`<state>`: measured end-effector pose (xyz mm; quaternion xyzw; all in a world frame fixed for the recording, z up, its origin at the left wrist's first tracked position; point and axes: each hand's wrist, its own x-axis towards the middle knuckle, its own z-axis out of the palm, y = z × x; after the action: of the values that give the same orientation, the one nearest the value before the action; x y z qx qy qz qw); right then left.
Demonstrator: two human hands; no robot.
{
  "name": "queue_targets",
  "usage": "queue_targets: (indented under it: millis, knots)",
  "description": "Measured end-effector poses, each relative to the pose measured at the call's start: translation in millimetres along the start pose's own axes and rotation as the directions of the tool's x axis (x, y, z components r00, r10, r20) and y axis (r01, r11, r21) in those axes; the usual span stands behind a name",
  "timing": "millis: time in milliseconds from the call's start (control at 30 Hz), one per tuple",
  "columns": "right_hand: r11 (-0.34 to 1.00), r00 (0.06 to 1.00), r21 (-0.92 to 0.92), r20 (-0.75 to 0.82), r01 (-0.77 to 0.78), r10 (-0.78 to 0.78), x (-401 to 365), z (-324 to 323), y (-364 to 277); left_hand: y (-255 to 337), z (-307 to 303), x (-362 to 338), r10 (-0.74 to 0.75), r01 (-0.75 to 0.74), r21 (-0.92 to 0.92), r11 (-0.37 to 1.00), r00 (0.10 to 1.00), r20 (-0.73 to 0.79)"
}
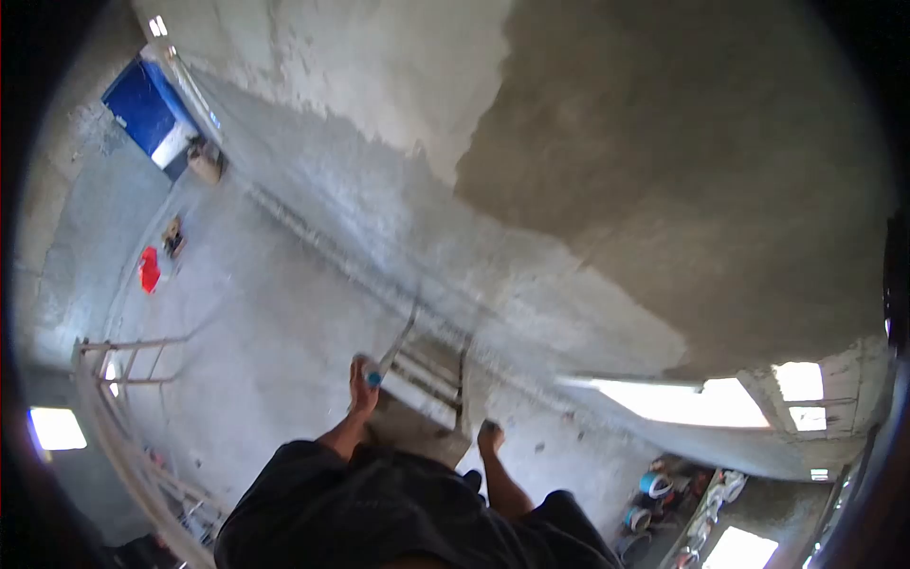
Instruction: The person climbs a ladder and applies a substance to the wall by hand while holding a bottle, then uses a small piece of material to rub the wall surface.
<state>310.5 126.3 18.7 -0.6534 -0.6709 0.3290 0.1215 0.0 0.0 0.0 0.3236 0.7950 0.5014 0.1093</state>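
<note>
Left hand (363, 387) is held out ahead of the body, its fingers closed around a small blue-ended object (373, 378) that is too blurred to be identified; the blue end is turned outward, perhaps because the thing is grasped by its other part. Right hand (490, 437) is held lower, on the other side, with its fingers curled; whether anything is gripped there cannot be told. Both arms are spread clear of the dark clothing (398, 512), possibly for balance. Between and below the hands, a slatted stand (414, 401) is seen from above, its pale boards set across thin uprights, probably so that weight can be borne. Beyond it, a rough wall (379, 180) is marked by a large darker patch (682, 190), which may be damp. Buckets (652, 486) are gathered at the lower right, perhaps so that the middle of the floor (256, 294) is left passable; a red item (149, 270) is seen far off at the left.
</note>
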Motion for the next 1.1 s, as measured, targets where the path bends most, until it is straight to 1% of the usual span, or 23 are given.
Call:
queue_targets:
  millis: [33,67,100,133,167,200,233,300,333,367,400,433,467,533,633,667,700,833,867,900,967,1033,1100]
  knots:
    - [1.000,0.999,-0.005,0.030,-0.024,0.024,-28.2,3.7,4.5,-1.7,-20.0,-22.1,-0.026,0.026,0.024,0.999,1.000,0.017]
    - [0.996,0.997,-0.055,-0.021,0.077,-0.078,-28.4,12.4,4.5,-4.9,-14.5,-22.0,-0.013,0.024,0.153,0.988,0.997,-0.071]
    - [0.988,0.984,-0.135,0.146,-0.080,0.100,-110.4,32.7,20.4,-2.0,-70.2,-83.7,-0.207,0.200,0.280,0.939,0.978,-0.003]
    - [0.997,0.991,0.029,0.108,-0.078,0.075,-151.1,26.0,6.1,6.8,-94.2,-105.3,-0.303,0.279,0.340,0.898,0.953,0.017]
    - [0.998,0.991,0.028,0.126,-0.050,0.046,-119.8,38.2,-1.5,-1.8,-68.3,-81.2,-0.233,0.217,0.355,0.909,0.972,0.003]
    - [1.000,0.993,-0.002,0.116,0.023,-0.022,-60.1,40.2,4.2,-11.2,-14.7,-42.8,-0.144,0.148,0.286,0.947,0.989,-0.035]
    - [0.998,0.992,-0.048,0.125,-0.029,0.035,-68.9,43.4,-2.5,-11.0,-7.9,-51.7,-0.182,0.170,0.296,0.940,0.983,0.014]
    - [0.982,0.978,-0.148,0.154,-0.119,0.142,-74.5,49.6,-20.0,4.1,-9.3,-45.5,-0.397,0.366,0.346,0.864,0.917,0.022]
    - [0.977,0.971,-0.160,0.169,-0.142,0.169,-77.4,53.1,-22.6,2.4,-9.0,-46.3,-0.401,0.353,0.458,0.816,0.916,0.008]
    - [0.977,0.978,-0.164,0.136,-0.133,0.156,-78.8,57.3,-25.2,1.7,-10.3,-49.7,-0.420,0.361,0.475,0.802,0.907,0.019]
    - [0.980,0.985,-0.161,0.102,-0.118,0.136,-75.9,63.4,-29.3,4.0,-11.6,-45.5,-0.412,0.352,0.465,0.812,0.911,0.029]
    - [0.978,0.981,-0.157,0.121,-0.134,0.153,-75.3,64.4,-36.1,4.3,-13.8,-42.0,-0.401,0.340,0.459,0.821,0.915,0.039]
    - [0.994,0.996,-0.094,0.063,-0.052,0.058,-80.7,60.5,-39.3,5.9,-15.9,-45.3,-0.355,0.303,0.462,0.834,0.934,0.028]
    - [0.996,0.995,-0.011,-0.048,0.091,-0.092,-89.7,57.3,-36.5,18.2,-21.1,-45.6,-0.371,0.300,0.506,0.809,0.928,0.043]
    - [0.993,0.996,-0.115,0.084,-0.023,0.032,-88.8,53.3,-39.7,20.5,-19.8,-40.8,-0.395,0.309,0.521,0.795,0.917,0.058]
    - [0.994,0.996,-0.103,0.084,-0.028,0.037,-80.3,58.4,-39.7,16.1,-16.1,-34.8,-0.340,0.261,0.504,0.823,0.938,0.070]
    - [0.997,0.999,-0.074,0.051,-0.001,0.005,-80.5,59.0,-39.3,17.9,-17.1,-34.3,-0.294,0.216,0.490,0.844,0.952,0.086]
    - [0.999,0.999,-0.025,-0.020,0.037,-0.038,-84.2,54.2,-43.8,22.6,-20.0,-32.4,-0.332,0.227,0.531,0.817,0.937,0.111]
    - [0.992,0.991,-0.067,-0.069,0.109,-0.114,-85.5,56.1,-37.6,21.0,-20.5,-34.6,-0.316,0.218,0.526,0.822,0.943,0.104]
    - [0.993,0.992,-0.062,-0.068,0.105,-0.109,-85.9,57.7,-36.3,19.6,-20.1,-34.5,-0.296,0.208,0.518,0.830,0.951,0.093]
    - [0.995,0.985,-0.039,-0.142,0.095,-0.100,-83.6,61.9,-35.2,19.3,-16.9,-31.2,-0.273,0.198,0.493,0.847,0.958,0.085]
    - [0.996,0.988,-0.027,-0.131,0.080,-0.083,-84.2,58.5,-37.4,12.0,-16.9,-35.0,-0.258,0.196,0.470,0.861,0.963,0.072]
    - [0.998,0.991,-0.015,-0.118,0.059,-0.060,-87.0,56.9,-40.6,-3.2,-19.2,-40.0,-0.183,0.143,0.447,0.883,0.982,0.047]
